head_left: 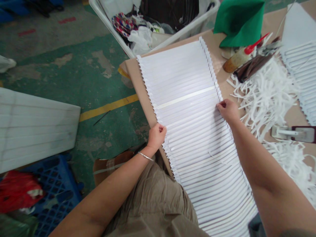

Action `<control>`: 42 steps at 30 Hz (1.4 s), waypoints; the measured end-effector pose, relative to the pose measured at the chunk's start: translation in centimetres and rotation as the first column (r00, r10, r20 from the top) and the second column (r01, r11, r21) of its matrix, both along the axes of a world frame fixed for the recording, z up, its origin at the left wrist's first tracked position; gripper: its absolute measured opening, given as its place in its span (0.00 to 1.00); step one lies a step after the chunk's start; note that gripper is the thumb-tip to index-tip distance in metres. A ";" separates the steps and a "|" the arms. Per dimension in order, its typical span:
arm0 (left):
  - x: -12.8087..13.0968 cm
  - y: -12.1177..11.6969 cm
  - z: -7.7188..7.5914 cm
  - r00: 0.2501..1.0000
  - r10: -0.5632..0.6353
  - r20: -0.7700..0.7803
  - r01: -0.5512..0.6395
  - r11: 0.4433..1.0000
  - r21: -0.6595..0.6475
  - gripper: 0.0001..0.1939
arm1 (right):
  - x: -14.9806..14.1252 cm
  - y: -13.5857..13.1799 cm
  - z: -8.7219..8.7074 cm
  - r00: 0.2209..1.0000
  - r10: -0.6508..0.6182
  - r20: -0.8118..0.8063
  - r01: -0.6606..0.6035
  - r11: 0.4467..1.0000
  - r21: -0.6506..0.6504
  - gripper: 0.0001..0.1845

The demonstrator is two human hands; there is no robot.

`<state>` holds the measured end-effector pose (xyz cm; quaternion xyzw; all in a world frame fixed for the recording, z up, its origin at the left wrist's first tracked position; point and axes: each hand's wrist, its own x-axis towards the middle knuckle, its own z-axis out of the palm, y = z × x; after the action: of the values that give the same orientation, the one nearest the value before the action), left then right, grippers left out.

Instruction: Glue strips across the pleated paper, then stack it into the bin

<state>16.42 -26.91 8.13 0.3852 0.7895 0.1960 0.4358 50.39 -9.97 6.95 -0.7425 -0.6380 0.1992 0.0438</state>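
Note:
A long run of overlapping white strips (182,72) with notched side edges lies on the brown-covered table. My left hand (157,135) is closed in a pinch at its left edge. At the right edge, slightly farther from me, my right hand (228,109) also pinches with thumb and fingers together. Both hands appear to grip the two ends of one white strip, though the fingertips hide the exact hold. Toward my body the strips fan apart, with dark gaps between them. A thin white scrap lies on top of the strips.
Right of the strips are loose white trimmings (266,95), a red-nozzled bottle (234,61), a green piece (240,19) and a stapler-like tool (291,133). A white bin (108,29) stands beyond the table (135,75). A blue pallet (59,191) sits at left.

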 end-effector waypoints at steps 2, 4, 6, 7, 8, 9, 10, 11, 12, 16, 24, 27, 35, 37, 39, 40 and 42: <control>0.0 0.1 0.1 1.000 -0.017 -0.022 0.016 1.000 -0.005 0.07 | 0.0 0.0 0.1 1.000 -0.002 -0.007 0.002 1.000 0.003 0.11; 0.1 0.2 0.2 0.999 -0.031 -0.042 0.030 0.999 -0.012 0.07 | -0.1 0.0 0.2 1.000 -0.011 -0.024 0.011 1.000 -0.001 0.10; 0.1 0.3 0.4 0.996 -0.053 -0.076 0.053 0.999 -0.012 0.08 | -0.1 0.1 0.1 0.998 -0.029 -0.047 0.029 1.000 -0.009 0.10; 0.2 0.3 0.4 0.992 -0.069 -0.104 0.068 0.998 -0.010 0.09 | -0.1 0.2 0.1 0.998 -0.040 -0.058 0.039 0.999 -0.013 0.10; 0.1 0.3 0.5 0.987 -0.088 -0.136 0.087 0.996 -0.009 0.09 | -0.2 0.2 0.1 0.997 -0.051 -0.066 0.050 0.999 -0.013 0.10; 0.1 0.4 0.5 0.981 -0.106 -0.165 0.106 0.994 -0.009 0.10 | -0.2 0.2 0.1 0.996 -0.063 -0.067 0.063 0.998 -0.005 0.10; 0.0 0.4 0.6 0.976 -0.122 -0.182 0.122 0.992 -0.010 0.10 | -0.2 0.1 0.2 0.995 -0.078 -0.061 0.079 0.997 0.015 0.09; -0.2 0.3 0.6 0.975 -0.128 -0.183 0.129 0.992 -0.008 0.10 | -0.1 -0.1 0.4 0.994 -0.096 -0.051 0.099 0.994 0.047 0.10; -0.4 0.2 0.7 0.978 -0.125 -0.168 0.126 0.992 -0.003 0.09 | 0.0 -0.5 0.7 0.993 -0.114 -0.041 0.118 0.989 0.087 0.10; -1.8 -0.7 1.2 0.997 -0.064 -0.049 0.066 0.997 0.043 0.05 | 1.0 -5.0 3.8 0.991 -0.079 -0.106 0.090 0.991 0.096 0.10; -1.9 -4.8 3.1 0.983 -0.151 0.108 0.143 0.987 0.074 0.05 | 1.6 -20.9 8.7 0.917 0.279 -0.286 -0.348 0.909 -0.230 0.14; 0.4 -5.8 4.7 0.943 -0.293 0.158 0.277 0.954 0.112 0.05 | 0.2 -23.3 8.9 0.919 0.334 -0.208 -0.369 0.915 -0.162 0.08; 5.5 -5.9 9.2 0.670 -0.712 0.212 0.636 0.697 0.332 0.11 | -9.0 -23.1 12.1 0.804 0.373 -0.463 -0.533 0.798 -0.281 0.05; 5.0 -5.5 9.2 0.682 -0.690 0.243 0.639 0.724 0.260 0.09 | -10.2 -22.5 12.0 0.805 0.353 -0.476 -0.519 0.807 -0.281 0.04; 4.0 -5.1 8.9 0.691 -0.647 0.322 0.606 0.761 0.230 0.09 | -11.0 -21.8 11.5 0.798 0.332 -0.504 -0.510 0.817 -0.269 0.04; 3.5 -4.9 8.8 0.686 -0.624 0.375 0.584 0.779 0.227 0.09 | -11.3 -21.5 11.3 0.794 0.321 -0.517 -0.504 0.823 -0.263 0.05; 2.6 -4.7 8.6 0.670 -0.571 0.476 0.543 0.813 0.210 0.10 | -11.9 -21.0 10.9 0.793 0.302 -0.529 -0.491 0.831 -0.262 0.05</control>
<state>18.98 -31.58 16.72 0.5509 0.4814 0.1698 0.6602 38.45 -30.97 17.83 -0.5118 -0.7002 0.4978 0.0050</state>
